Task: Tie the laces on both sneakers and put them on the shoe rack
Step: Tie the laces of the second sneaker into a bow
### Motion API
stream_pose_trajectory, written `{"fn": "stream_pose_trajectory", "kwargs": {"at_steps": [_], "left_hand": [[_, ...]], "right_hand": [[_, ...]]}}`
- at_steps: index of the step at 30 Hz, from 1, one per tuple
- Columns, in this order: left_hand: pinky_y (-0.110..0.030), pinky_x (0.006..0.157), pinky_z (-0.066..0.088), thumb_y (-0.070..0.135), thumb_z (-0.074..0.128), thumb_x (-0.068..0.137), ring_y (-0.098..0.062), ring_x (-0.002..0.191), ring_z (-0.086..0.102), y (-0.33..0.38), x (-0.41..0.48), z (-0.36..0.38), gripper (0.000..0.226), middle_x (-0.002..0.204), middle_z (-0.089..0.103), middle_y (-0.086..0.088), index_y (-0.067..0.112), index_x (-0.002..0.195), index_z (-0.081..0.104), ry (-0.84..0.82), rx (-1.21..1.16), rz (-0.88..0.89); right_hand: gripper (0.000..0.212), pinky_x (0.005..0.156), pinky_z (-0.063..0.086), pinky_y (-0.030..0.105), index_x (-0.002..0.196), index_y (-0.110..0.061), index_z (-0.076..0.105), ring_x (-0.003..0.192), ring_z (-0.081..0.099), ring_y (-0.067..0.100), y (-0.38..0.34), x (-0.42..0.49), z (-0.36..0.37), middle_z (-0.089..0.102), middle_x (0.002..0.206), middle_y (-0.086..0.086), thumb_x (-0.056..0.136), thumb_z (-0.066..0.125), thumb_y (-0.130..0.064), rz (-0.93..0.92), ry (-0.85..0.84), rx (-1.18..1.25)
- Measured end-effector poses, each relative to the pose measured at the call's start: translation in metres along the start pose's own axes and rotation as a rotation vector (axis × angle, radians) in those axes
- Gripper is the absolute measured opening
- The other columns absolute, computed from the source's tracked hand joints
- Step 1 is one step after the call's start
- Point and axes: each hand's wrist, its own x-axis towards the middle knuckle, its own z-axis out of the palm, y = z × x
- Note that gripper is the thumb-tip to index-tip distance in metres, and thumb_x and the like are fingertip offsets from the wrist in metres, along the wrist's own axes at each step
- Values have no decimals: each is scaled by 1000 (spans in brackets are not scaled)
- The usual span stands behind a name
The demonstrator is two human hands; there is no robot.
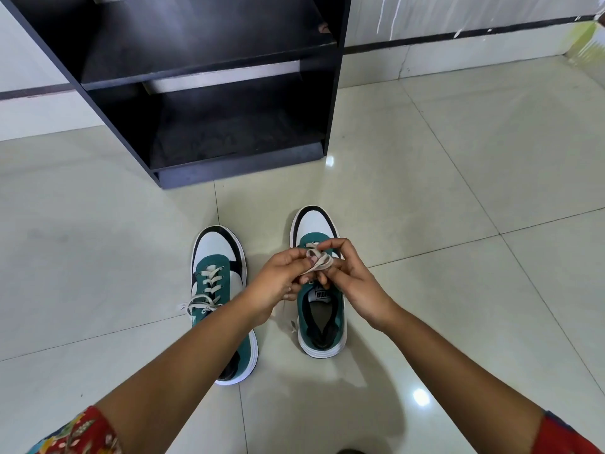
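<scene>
Two green, white and black sneakers stand side by side on the tiled floor, toes toward the rack. The left sneaker (218, 276) carries a tied bow of beige lace near its tongue, and my left forearm crosses its heel. Over the right sneaker (319, 309) my left hand (281, 281) and my right hand (352, 280) meet, both pinching its beige laces (319, 259), which are looped between the fingertips above the tongue. One loose lace end lies on the floor beside that shoe. The black shoe rack (209, 77) stands just beyond, its shelves bare.
Glossy pale floor tiles (458, 191) stretch to the right and left of the shoes. A white wall with a dark skirting strip (458, 36) runs behind the rack. My red patterned sleeves show at the bottom corners.
</scene>
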Motion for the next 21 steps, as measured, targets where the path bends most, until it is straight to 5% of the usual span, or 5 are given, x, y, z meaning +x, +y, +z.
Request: {"fn": "stream_pose_trajectory", "kwargs": {"at_steps": [4, 9, 13, 17, 21], "left_hand": [[-13, 33, 17, 13, 45, 95, -2, 31, 23, -1, 3, -1, 12, 47, 43, 6, 12, 85, 51, 34, -103, -56], [-14, 36, 20, 13, 52, 92, -2, 33, 27, -1, 1, -2, 8, 53, 47, 4, 12, 85, 53, 41, -142, -77], [-14, 55, 36, 8, 70, 79, 3, 55, 51, 0, -9, -5, 14, 75, 59, 3, 11, 80, 56, 179, 578, 370], [-18, 51, 32, 7, 54, 76, -12, 63, 53, -3, -10, -9, 16, 112, 65, 4, 19, 83, 46, 218, 1376, 934], [-24, 43, 35, 5, 50, 77, -18, 48, 49, -6, -4, -12, 17, 92, 73, 4, 18, 88, 49, 273, 1661, 1190]], "right_hand": [[10, 65, 43, 14, 99, -10, 46, 59, 47, 7, 0, -1, 0, 49, 76, 15, 96, 39, -4, -32, -34, -7], [17, 57, 46, 17, 95, -7, 42, 52, 51, 16, -6, -1, 1, 48, 57, 12, 94, 29, 4, 46, 69, 66], [11, 51, 49, 23, 87, -11, 44, 45, 51, 23, -6, 10, 0, 54, 49, 8, 91, 34, -6, 231, 172, 113], [21, 54, 50, 26, 76, -7, 55, 43, 52, 17, -11, 23, -6, 55, 46, 3, 89, 40, -8, 378, 40, 81], [24, 49, 47, 18, 74, -7, 58, 41, 53, 10, -7, 26, -13, 54, 42, -2, 89, 40, -5, 506, -11, 184]]}}
